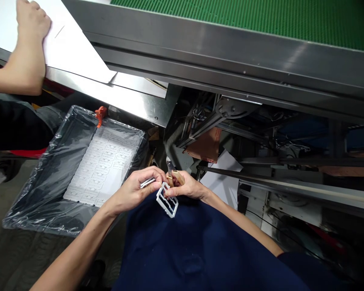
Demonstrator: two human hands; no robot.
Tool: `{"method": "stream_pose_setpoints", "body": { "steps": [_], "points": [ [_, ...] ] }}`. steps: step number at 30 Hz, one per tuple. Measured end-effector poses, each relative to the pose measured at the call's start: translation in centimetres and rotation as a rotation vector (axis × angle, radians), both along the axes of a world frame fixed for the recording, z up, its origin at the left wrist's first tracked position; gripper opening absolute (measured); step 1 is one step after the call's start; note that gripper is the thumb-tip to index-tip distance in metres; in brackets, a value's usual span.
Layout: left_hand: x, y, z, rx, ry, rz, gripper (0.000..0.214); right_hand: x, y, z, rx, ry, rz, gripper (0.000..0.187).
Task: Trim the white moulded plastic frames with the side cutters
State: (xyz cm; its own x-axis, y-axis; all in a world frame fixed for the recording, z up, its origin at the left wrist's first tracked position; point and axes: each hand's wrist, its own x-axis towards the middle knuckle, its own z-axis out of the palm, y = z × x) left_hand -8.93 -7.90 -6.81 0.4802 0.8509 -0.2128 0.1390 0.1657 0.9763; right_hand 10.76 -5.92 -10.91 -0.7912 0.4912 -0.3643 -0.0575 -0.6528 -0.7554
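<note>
We find the white frame [165, 208] held in front of the navy garment [182, 242], tilted, its lower end hanging free. Taking it as the dial centre, the left hand [138, 186] stands at ten o'clock, thumb and forefinger pinching the frame's upper corner, with thin white strips [147, 183] gripped in the curled fingers. The right hand [188, 186] is at two o'clock, fingers wrapped round tan-handled cutters [178, 178], thumb against the frame's near bar. The cutters' tip points to twelve.

We judge the frame light and fairly stiff, probably moulded plastic, smooth but not notably slippery. The slender inner bars look the weakest part and could snap if squeezed. We would take hold at the outer rim or a corner, clear of the cutting tip.

Towards nine o'clock, a plastic-lined tray [54, 188] carries flat white pieces [104, 161]; an orange clip [100, 114] sits on its far rim. We note a co-worker's hand [33, 20] between ten and eleven.
</note>
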Motion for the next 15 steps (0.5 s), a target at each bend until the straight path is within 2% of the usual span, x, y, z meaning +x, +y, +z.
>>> {"method": "stream_pose_setpoints", "body": {
  "steps": [3, 5, 8, 12, 15],
  "points": [
    [0.0, 0.1, 0.0, -0.023, 0.019, -0.013, 0.017, 0.1, 0.0, -0.1, 0.031, 0.005, 0.011, 0.035],
    [0.0, 0.1, 0.1, -0.037, 0.045, -0.023, 0.018, 0.6, 0.4, 0.3, 0.117, -0.069, 0.010, 0.034],
    [-0.1, 0.1, 0.4, -0.042, 0.066, -0.037, 0.019, 2.3, 1.5, 2.0, 0.373, -0.311, 0.058, 0.032],
    [0.0, 0.1, 0.6, -0.040, 0.069, -0.051, 0.021, 4.6, 3.0, 6.0, 0.792, -0.657, 0.283, 0.024],
    [0.1, 0.3, 0.6, -0.030, 0.084, -0.060, 0.021, 5.0, 3.5, 8.6, 1.044, -0.818, 0.437, 0.022]
  ]
}}
